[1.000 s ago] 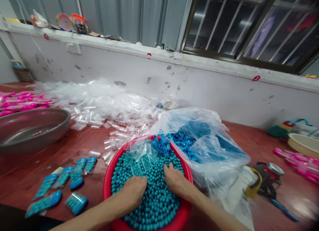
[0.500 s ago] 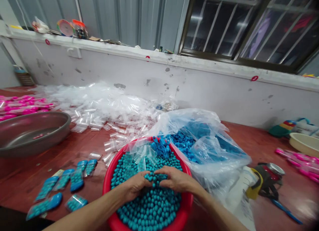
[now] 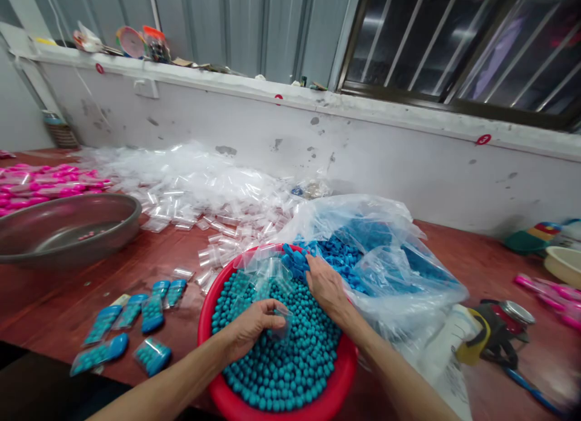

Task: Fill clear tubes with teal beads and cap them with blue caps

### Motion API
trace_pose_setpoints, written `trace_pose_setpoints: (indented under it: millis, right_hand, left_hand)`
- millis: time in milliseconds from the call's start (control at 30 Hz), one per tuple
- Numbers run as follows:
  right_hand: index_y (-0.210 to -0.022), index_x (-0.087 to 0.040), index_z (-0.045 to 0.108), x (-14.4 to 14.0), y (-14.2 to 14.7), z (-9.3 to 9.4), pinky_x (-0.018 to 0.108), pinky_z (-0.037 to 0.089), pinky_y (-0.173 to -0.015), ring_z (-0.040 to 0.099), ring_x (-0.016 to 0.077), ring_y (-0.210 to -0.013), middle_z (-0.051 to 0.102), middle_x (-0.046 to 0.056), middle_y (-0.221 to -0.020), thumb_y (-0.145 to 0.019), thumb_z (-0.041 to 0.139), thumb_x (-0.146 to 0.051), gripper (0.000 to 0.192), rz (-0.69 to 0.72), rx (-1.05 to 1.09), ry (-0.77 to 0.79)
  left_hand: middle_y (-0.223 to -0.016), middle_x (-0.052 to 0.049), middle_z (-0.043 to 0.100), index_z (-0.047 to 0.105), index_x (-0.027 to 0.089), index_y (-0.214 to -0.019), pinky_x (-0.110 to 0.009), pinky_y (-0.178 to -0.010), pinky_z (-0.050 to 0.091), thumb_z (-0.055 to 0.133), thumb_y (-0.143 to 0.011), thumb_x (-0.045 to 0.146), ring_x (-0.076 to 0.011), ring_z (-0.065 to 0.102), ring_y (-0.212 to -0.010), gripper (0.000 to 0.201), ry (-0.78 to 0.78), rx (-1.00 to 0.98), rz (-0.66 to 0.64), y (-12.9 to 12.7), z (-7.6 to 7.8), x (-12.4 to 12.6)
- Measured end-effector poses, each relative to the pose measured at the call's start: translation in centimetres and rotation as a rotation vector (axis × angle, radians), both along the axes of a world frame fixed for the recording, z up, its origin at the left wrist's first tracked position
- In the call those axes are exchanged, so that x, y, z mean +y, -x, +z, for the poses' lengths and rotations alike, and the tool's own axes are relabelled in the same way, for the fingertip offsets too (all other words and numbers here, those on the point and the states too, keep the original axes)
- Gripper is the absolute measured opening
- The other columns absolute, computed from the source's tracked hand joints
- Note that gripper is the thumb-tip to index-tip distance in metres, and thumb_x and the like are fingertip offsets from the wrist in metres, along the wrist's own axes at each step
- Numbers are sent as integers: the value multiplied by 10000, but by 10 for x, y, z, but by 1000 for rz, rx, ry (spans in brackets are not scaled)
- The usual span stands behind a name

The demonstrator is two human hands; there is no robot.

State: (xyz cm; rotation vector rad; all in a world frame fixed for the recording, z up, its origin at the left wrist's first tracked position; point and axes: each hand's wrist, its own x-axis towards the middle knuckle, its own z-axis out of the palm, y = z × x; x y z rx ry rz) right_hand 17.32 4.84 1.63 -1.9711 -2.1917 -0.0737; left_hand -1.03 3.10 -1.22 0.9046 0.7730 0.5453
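Note:
A red basin (image 3: pixel 213 315) full of small teal balls (image 3: pixel 290 360) stands at the near table edge. My left hand (image 3: pixel 252 327) hovers over the balls and pinches a small clear plastic tube (image 3: pixel 282 325). My right hand (image 3: pixel 323 285) reaches to the basin's far rim, its fingers touching a cluster of blue caps (image 3: pixel 296 259). More empty clear tubes (image 3: pixel 265 268) lie on the balls at the far side.
A clear bag of blue caps (image 3: pixel 385 270) lies right of the basin. Filled tubes (image 3: pixel 131 324) lie to the left, near a metal basin (image 3: pixel 68 230) and pink tubes (image 3: pixel 40 185). A heap of empty tubes (image 3: pixel 195 188) sits behind. A tape roll (image 3: pixel 490 336) lies to the right.
My hands were together scooping balls in the basin's middle. Now they have parted: the left holds a clear tube, the right has moved forward to the blue caps.

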Motion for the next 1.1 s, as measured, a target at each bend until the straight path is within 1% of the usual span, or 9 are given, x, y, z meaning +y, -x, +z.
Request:
trace_pose_setpoints:
  millis: [100,233,433,533,733,867,933,1000,1100]
  right_hand:
    - [-999,-172,544,-26,-5,-6,313,419,-719,530,228,-866,578,96,-918,-847,318,-103,281,46,-123,23]
    - [-969,-196,546,-41,-2,-16,269,432,-664,549,209,-853,572,76,-933,-839,431,-203,173,90,-121,149]
    - [-1012,-188,537,-36,3,-10,267,431,-642,594,197,-803,606,71,-923,-867,406,-242,202,61,-67,203]
    - [-986,-193,566,-47,-2,-9,274,431,-686,601,201,-822,632,62,-888,-863,407,-237,205,85,-10,231]
    - [-1193,-167,465,-69,0,-12,288,421,-783,570,207,-929,622,70,-1005,-817,487,-283,395,120,379,308]
    - [-1113,-176,511,-61,12,-16,241,448,-666,585,152,-737,620,23,-839,-830,433,-244,301,141,733,312]
    - [-1038,-192,548,-57,17,-19,217,439,-529,554,125,-581,584,-10,-714,-816,417,-202,257,131,840,385]
    - [-1015,-206,561,-55,20,-23,200,408,-428,505,107,-473,539,-36,-631,-792,425,-176,263,157,888,525]
    - [-964,-204,589,-58,23,-26,207,423,-431,511,105,-442,556,-35,-606,-793,390,-140,269,255,815,643]
  left_hand:
    - [-673,-2,598,562,126,-768,-246,-590,388,702,-539,207,-116,534,-616,280,-100,-16,13,-1,4,-2]
    - [-695,1,613,499,171,-885,-244,-586,396,660,-617,305,-121,573,-606,340,-40,-46,-25,1,8,-5]
    - [-443,58,512,509,161,-720,-189,-406,283,612,-602,269,-107,484,-387,190,-109,492,-57,0,-1,-2]
    - [-375,108,400,518,170,-663,-177,-405,258,625,-531,141,-60,370,-351,173,-155,519,33,-6,-6,4]
    - [-517,72,490,413,194,-718,-218,-474,388,549,-622,338,-101,503,-475,220,-56,413,153,-27,-6,0]
    - [-629,52,530,357,210,-763,-241,-532,423,501,-642,417,-118,559,-550,279,-20,322,155,-27,-4,-10]
    - [-637,53,518,378,211,-801,-230,-515,393,507,-640,346,-118,534,-543,246,-173,393,118,-20,-3,-12]
    - [-652,44,523,441,203,-839,-229,-543,370,511,-630,248,-126,514,-586,225,-484,525,24,-10,-1,-12]
    - [-671,18,559,526,199,-821,-241,-598,349,489,-636,188,-159,520,-668,190,-830,726,-176,4,4,-12]
